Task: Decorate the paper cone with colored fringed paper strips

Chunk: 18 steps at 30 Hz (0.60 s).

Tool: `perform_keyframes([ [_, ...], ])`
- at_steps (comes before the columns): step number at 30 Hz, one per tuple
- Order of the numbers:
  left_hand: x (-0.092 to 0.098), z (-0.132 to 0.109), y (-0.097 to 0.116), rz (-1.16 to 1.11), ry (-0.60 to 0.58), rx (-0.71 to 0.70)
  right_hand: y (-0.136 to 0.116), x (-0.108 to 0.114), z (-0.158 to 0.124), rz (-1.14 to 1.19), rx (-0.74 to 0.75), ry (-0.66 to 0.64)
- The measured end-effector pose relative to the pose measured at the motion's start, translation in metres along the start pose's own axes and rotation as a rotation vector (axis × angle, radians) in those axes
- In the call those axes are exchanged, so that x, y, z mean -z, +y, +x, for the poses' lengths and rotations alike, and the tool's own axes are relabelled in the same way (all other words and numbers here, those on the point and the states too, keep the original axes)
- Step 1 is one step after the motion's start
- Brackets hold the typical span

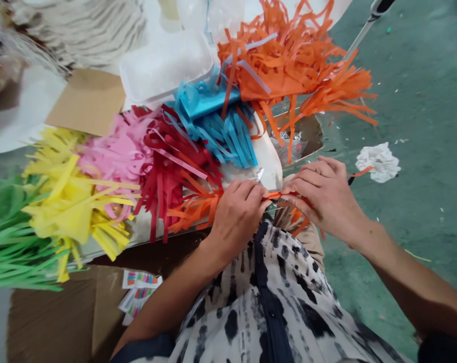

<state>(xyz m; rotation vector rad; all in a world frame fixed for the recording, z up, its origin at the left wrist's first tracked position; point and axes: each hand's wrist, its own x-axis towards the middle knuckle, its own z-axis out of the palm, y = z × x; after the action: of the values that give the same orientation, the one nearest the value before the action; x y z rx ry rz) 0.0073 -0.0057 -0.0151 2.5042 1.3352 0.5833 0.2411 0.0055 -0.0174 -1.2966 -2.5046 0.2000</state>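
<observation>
1. Centrally, the left hand and right hand each pinch an orange tassel, its middle between them, before the patterned shirt.
2. Even, gentle tension should prevent tearing.

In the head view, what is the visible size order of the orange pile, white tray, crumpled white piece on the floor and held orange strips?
1. Orange pile
2. White tray
Unranked: crumpled white piece, held orange strips; the strips are partly covered.

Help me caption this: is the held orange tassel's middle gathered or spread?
Gathered: the orange tassel narrows to a thin band between the left hand and right hand.
</observation>
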Motion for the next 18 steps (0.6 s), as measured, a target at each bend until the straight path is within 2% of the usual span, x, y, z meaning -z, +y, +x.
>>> perform_keyframes([
  [6, 0.001, -0.001, -0.003, 0.075, -0.037, 0.085, -0.006, -0.007, -0.002, -0.140, -0.031, 0.009],
  [14, 0.011, 0.001, -0.008, 0.136, -0.056, 0.216, -0.013, 0.002, 0.008, -0.128, -0.111, -0.066],
  [16, 0.013, 0.001, -0.009, 0.120, -0.064, 0.239, -0.013, 0.001, 0.007, -0.110, -0.129, -0.032],
  [18, 0.012, 0.001, -0.010, 0.092, -0.049, 0.236, -0.013, -0.003, 0.004, -0.075, -0.115, 0.059],
])
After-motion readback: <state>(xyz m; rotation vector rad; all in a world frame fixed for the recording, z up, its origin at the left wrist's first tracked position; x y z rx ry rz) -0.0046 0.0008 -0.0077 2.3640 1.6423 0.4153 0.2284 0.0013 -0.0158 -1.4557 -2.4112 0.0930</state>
